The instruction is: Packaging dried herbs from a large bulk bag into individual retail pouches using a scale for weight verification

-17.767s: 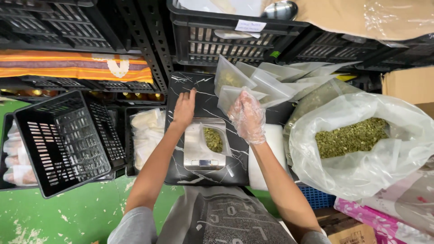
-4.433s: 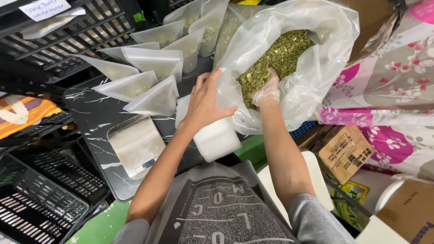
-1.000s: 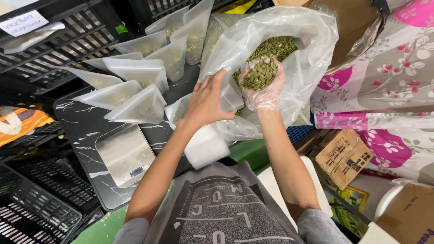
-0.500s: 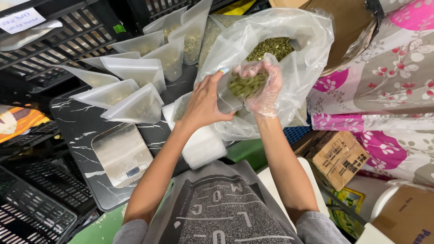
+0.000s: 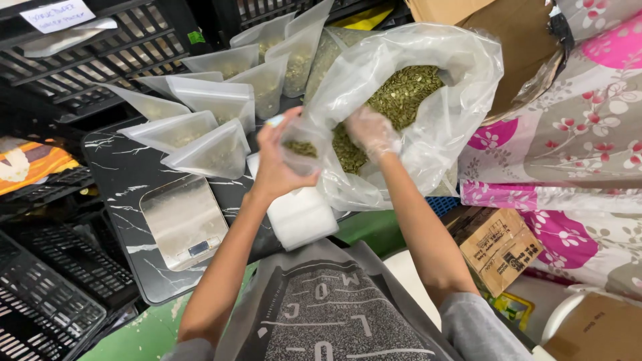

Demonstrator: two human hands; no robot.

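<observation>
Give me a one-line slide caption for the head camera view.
Left hand holds a small clear pouch while the gloved right hand scoops pumpkin seeds from a large plastic bag.

My left hand (image 5: 277,167) holds a small clear pouch (image 5: 299,142) at the middle of the frame, partly filled with green seeds. Just right of it, the big clear plastic sack (image 5: 428,127) of the same seeds fills the upper centre. Upper left of centre, a cluster of clear stand-up pouches (image 5: 214,113) stands on the dark desk (image 5: 120,160). A white paper label (image 5: 57,15) sits on the black crate at the top left corner. The scale's small grey screen (image 5: 198,248) shows lower left. Brown printed cartons (image 5: 501,251) lie at the lower right.
</observation>
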